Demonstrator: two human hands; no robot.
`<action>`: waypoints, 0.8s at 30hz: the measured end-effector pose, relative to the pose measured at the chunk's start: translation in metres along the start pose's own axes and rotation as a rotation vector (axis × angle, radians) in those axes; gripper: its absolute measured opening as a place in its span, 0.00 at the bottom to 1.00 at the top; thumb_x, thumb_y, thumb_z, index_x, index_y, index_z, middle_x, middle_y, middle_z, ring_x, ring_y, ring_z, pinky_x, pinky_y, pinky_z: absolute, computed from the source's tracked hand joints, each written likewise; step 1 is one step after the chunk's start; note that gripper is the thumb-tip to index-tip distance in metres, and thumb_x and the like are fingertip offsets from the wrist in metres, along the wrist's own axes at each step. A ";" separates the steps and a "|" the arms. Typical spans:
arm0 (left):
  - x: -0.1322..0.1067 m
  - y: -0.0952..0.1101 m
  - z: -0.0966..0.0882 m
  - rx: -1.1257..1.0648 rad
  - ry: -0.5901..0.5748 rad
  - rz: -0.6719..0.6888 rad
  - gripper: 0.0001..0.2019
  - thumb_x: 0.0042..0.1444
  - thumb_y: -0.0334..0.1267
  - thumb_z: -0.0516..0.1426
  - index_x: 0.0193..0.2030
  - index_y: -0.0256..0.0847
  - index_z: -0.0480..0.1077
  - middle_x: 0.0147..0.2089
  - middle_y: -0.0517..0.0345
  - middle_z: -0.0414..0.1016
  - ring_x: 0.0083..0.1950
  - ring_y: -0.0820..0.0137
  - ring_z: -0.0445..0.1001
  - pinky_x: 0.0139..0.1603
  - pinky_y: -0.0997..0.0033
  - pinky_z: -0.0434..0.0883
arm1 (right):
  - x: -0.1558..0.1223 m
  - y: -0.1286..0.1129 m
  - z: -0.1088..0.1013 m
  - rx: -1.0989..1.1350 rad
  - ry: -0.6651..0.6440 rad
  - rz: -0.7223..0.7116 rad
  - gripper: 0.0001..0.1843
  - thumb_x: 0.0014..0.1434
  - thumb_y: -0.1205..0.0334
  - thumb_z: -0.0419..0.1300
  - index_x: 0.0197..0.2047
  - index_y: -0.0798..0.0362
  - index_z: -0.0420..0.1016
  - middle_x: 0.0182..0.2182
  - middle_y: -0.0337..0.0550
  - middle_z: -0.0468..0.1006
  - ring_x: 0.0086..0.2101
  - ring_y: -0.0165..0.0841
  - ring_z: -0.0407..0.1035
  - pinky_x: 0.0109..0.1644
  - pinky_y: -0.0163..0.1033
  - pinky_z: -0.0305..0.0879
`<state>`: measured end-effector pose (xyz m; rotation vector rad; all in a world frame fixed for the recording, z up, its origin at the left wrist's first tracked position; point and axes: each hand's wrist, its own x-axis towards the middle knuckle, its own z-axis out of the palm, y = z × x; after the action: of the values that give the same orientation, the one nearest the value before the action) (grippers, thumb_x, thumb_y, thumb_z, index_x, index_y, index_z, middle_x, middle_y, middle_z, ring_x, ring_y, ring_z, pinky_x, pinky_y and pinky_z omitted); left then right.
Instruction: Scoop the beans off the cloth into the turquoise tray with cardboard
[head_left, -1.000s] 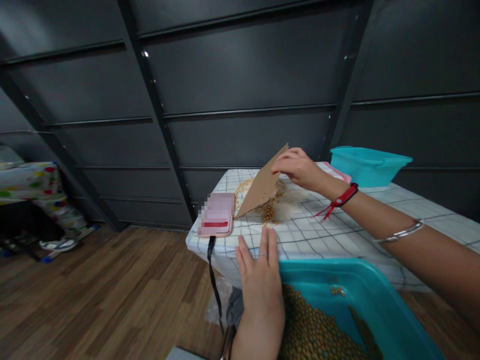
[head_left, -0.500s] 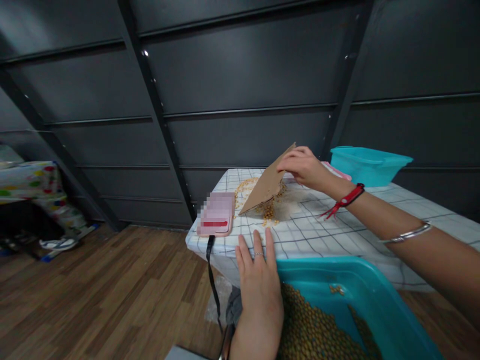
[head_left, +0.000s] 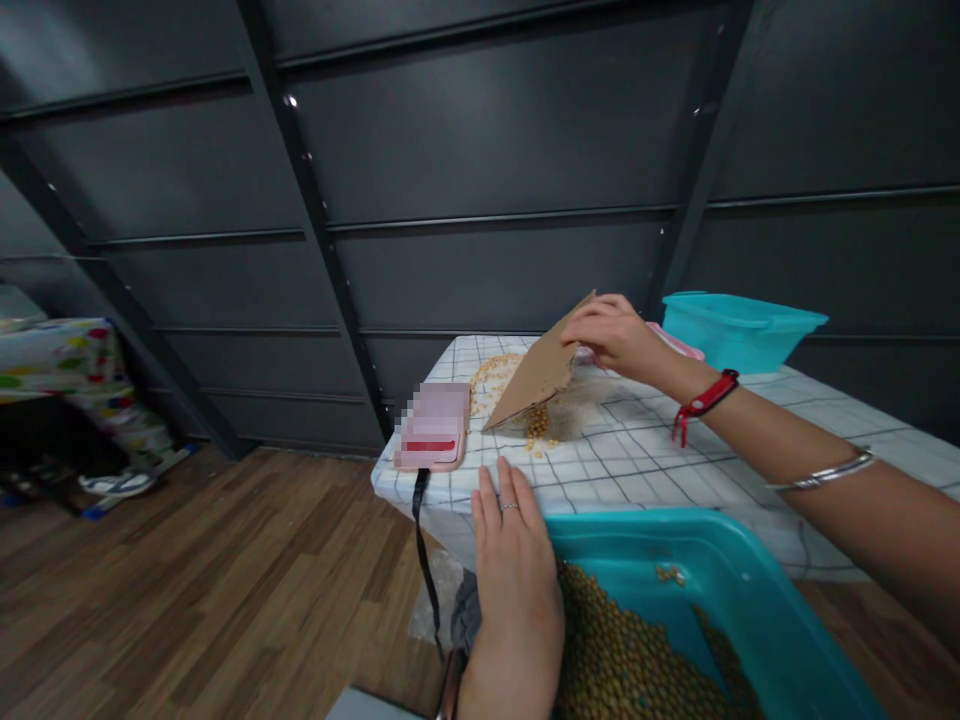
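My right hand (head_left: 611, 335) grips the upper edge of a tilted piece of cardboard (head_left: 536, 372), whose lower edge meets the checked tablecloth (head_left: 622, 480). Beneath and beside the cardboard lie small golden beads (head_left: 538, 422), with more of them scattered (head_left: 491, 375) behind it; whether they are beads or beans I cannot tell. My left hand (head_left: 517, 580) lies flat, fingers stretched out, at the table's near edge beside a teal basin (head_left: 757, 560). Inside the basin is a heap of similar round brownish pieces (head_left: 637, 650).
A pink phone (head_left: 433, 425) with a black strap (head_left: 424, 550) lies at the table's left corner. A turquoise tub (head_left: 739, 330) and a pink cloth (head_left: 675, 342) are at the back right. A dark panelled wall (head_left: 495, 140) stands behind the table.
My right hand and the cardboard have shifted slightly to the right. The fingers of my left hand have drawn closer together.
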<state>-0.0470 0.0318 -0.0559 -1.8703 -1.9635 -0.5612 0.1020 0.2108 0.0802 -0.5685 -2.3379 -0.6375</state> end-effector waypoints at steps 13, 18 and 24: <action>0.000 0.002 -0.005 0.044 -0.017 0.054 0.34 0.50 0.20 0.47 0.60 0.55 0.52 0.61 0.44 0.60 0.61 0.49 0.58 0.55 0.44 0.62 | 0.000 -0.010 0.005 -0.012 0.004 0.046 0.17 0.51 0.74 0.48 0.35 0.46 0.73 0.34 0.37 0.77 0.40 0.34 0.66 0.47 0.46 0.51; 0.001 0.004 -0.009 0.054 -0.051 0.029 0.28 0.49 0.19 0.46 0.59 0.35 0.58 0.61 0.39 0.60 0.61 0.50 0.57 0.57 0.50 0.62 | -0.007 -0.004 -0.001 -0.016 -0.001 0.047 0.16 0.51 0.74 0.48 0.35 0.47 0.72 0.34 0.37 0.77 0.40 0.33 0.65 0.48 0.46 0.50; 0.001 0.005 -0.013 0.055 -0.083 0.076 0.31 0.49 0.20 0.49 0.57 0.55 0.60 0.61 0.44 0.59 0.60 0.47 0.58 0.54 0.43 0.62 | -0.002 -0.011 -0.002 -0.020 -0.015 0.037 0.15 0.54 0.73 0.48 0.35 0.47 0.72 0.35 0.36 0.77 0.41 0.33 0.65 0.49 0.45 0.50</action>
<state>-0.0420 0.0259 -0.0438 -1.9535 -1.9297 -0.4100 0.0984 0.2007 0.0767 -0.6255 -2.3320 -0.6420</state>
